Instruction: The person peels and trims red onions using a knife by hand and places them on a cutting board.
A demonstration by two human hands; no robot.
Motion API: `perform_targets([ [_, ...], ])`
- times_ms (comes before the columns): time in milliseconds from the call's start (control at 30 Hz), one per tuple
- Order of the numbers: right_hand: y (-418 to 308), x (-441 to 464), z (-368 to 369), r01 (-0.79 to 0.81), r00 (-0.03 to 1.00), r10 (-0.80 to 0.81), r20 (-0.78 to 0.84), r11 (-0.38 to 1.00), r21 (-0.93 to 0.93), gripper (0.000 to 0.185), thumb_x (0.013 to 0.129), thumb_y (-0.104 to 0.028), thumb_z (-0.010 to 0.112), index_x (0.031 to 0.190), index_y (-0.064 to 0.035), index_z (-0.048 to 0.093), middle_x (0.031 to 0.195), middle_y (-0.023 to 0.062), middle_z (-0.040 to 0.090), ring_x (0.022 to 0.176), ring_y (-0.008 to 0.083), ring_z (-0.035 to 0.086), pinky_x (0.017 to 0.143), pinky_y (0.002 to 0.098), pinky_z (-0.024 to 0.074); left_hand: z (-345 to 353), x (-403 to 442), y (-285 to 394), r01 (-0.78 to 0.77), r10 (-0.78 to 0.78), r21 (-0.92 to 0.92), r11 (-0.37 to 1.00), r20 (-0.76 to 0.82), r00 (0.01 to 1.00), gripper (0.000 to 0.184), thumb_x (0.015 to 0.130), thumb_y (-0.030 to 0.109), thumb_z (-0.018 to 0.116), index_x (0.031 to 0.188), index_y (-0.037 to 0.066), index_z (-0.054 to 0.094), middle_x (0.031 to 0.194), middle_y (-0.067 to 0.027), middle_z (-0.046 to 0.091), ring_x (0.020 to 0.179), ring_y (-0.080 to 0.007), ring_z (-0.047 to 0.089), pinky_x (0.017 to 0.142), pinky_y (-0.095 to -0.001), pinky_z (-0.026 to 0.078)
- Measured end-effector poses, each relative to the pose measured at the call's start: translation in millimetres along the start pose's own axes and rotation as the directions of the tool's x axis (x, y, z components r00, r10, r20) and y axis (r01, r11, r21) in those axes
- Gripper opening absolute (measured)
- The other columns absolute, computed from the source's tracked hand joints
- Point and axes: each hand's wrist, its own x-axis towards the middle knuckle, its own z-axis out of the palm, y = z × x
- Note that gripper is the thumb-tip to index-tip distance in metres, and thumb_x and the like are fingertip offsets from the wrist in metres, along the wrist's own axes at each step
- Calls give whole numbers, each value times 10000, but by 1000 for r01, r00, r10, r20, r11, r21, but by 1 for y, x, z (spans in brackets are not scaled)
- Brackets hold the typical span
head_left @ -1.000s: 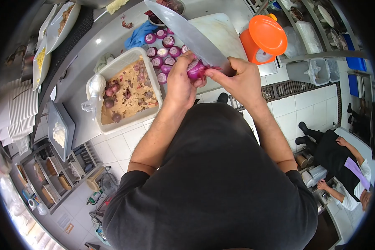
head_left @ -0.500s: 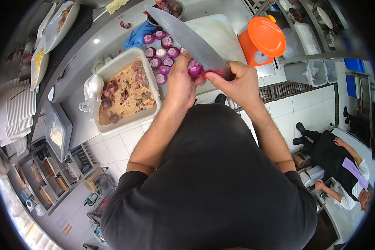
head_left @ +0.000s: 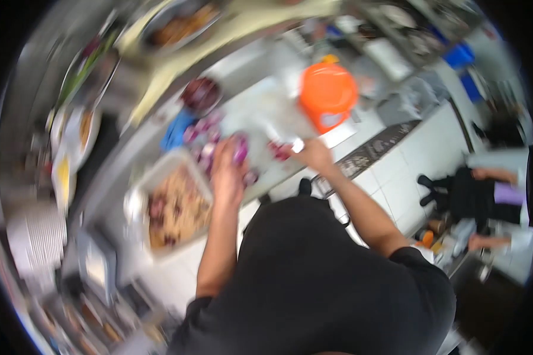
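The view is smeared by motion. My left hand (head_left: 226,174) is closed around a purple onion (head_left: 240,148), beside several peeled onions (head_left: 204,126) on the worktop. In my right hand (head_left: 315,156) is the large knife (head_left: 285,118), its blurred blade slanting up and left over the white cutting board (head_left: 240,115). Dark red scraps (head_left: 279,150) show by the right fingertips; whether they touch the fingers is unclear. Left of my left hand sits a pale crate (head_left: 145,241) with onions and loose skins in it.
A blue cloth (head_left: 176,131) and a bowl of dark red pieces (head_left: 201,96) lie beyond the onions. Behind the board stands an orange lidded container (head_left: 327,94). Stacked white plates (head_left: 38,236) are at far left. Another person (head_left: 477,192) is at the right.
My hands have parted: the left moved left and down with the onion, the right moved slightly left and down with the knife. The whole view has shifted, showing more beyond the worktop.
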Motion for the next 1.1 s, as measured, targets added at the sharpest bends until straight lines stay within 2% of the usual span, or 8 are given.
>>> perform_targets([
  [67, -3, -9, -14, -106, 990, 115, 85, 989, -101, 878, 784, -853, 717, 1097, -38, 809, 947, 217, 781, 940, 350, 774, 840, 469, 603, 3, 10, -14, -146, 96, 274, 951, 185, 978, 387, 1061, 312, 663, 1409, 159, 591, 1034, 4, 688, 844, -96, 588, 722, -267, 454],
  [167, 0, -19, -23, -63, 992, 71, 100, 994, -88, 873, 787, -867, 690, 1046, -43, 813, 969, 205, 786, 961, 371, 771, 850, 480, 603, 53, -7, 1, -250, -43, 555, 794, 461, 886, 493, 1063, 245, 663, 1519, 136, 512, 1051, -5, 685, 846, -79, 570, 713, -245, 448],
  [333, 16, -10, -1, 76, 997, -74, 17, 993, -89, 859, 827, -848, 658, 963, -14, 812, 948, 208, 782, 947, 382, 766, 842, 480, 598, 196, -16, 6, -581, -188, 458, 673, 865, 465, 810, 1006, 205, 695, 1695, 77, 288, 1039, -45, 685, 881, -84, 593, 776, -248, 490],
  [400, 20, -9, 7, 108, 994, -107, 13, 990, -89, 851, 839, -830, 658, 973, -4, 812, 953, 213, 780, 951, 388, 763, 855, 487, 596, 257, -28, 17, -633, -374, 542, 553, 840, 393, 854, 985, 222, 689, 1704, 53, 261, 1064, -62, 694, 934, -119, 629, 846, -262, 513],
  [500, 9, -19, -7, 75, 996, -68, 54, 988, -135, 856, 843, -835, 646, 970, -5, 814, 954, 215, 779, 939, 389, 761, 820, 497, 593, 330, -34, 21, -795, -374, 424, 434, 888, 269, 973, 892, 362, 714, 1685, 1, 281, 1216, -183, 698, 1123, -252, 667, 985, -347, 523],
  [533, 12, -18, -3, 87, 996, -83, 36, 987, -139, 857, 850, -841, 631, 951, -10, 816, 935, 215, 778, 911, 387, 761, 778, 505, 591, 351, -35, 21, -826, -356, 390, 407, 900, 250, 1040, 842, 417, 732, 1672, -30, 291, 1328, -268, 692, 1227, -324, 680, 1056, -387, 520],
  [767, 7, -18, -4, 86, 996, -80, 47, 982, -169, 811, 858, -804, 651, 1022, -28, 819, 981, 199, 785, 958, 372, 762, 816, 483, 601, 428, -54, 28, -809, -379, 452, 376, 872, 310, 1053, 838, 421, 722, 1699, 22, 267, 1553, -276, 549, 1425, -370, 550, 1181, -465, 436],
  [1100, 26, 8, 21, -1, 1000, 5, 21, 982, -187, 832, 837, -817, 683, 1146, -54, 802, 1061, 204, 794, 1033, 354, 769, 908, 467, 597, 364, -43, 29, -798, -180, 379, 468, 925, 334, 939, 873, 488, 781, 1582, -21, 435, 1421, -245, 647, 1302, -320, 648, 1090, -384, 510],
])
